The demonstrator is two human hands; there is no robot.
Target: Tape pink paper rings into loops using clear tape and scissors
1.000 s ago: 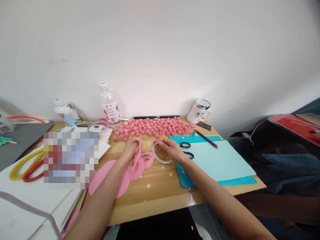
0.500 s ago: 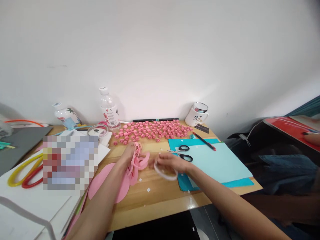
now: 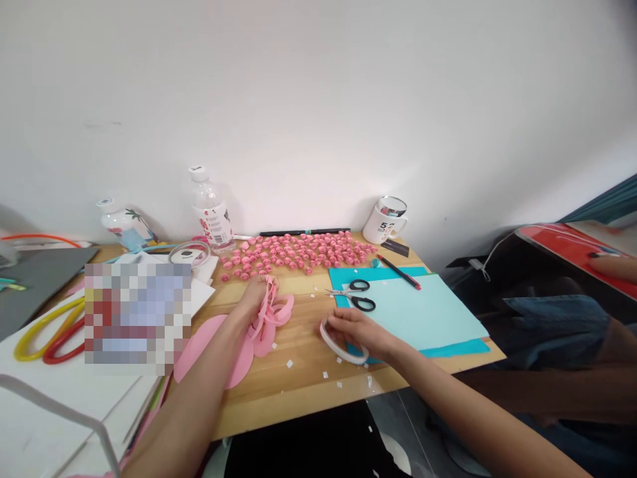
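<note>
My left hand (image 3: 259, 292) is closed on a curling pink paper strip (image 3: 280, 312), whose loops hang to the right over the table. Beneath that forearm lie pink paper circles (image 3: 239, 362). In my right hand (image 3: 359, 330) is a narrow roll of white tape (image 3: 343, 350), gripped at its upper rim and tilted just above the wood. Black-handled scissors (image 3: 359, 294) rest behind this hand on light blue paper (image 3: 423, 315). Many small rolled pink paper flowers (image 3: 303, 252) are spread along the back. Little white scraps (image 3: 290, 364) dot the tabletop.
A clear bottle (image 3: 213, 216) and a white mug (image 3: 385, 220) stand against the wall. A red-tipped pen (image 3: 401, 272) lies by the blue paper. Papers with yellow-handled scissors (image 3: 30, 335) cover the left side. Another person's hand (image 3: 614, 267) shows at far right.
My right hand has moved right and toward me with the tape roll, away from my left hand. More white scraps show on the table. My left hand still holds the pink strip.
</note>
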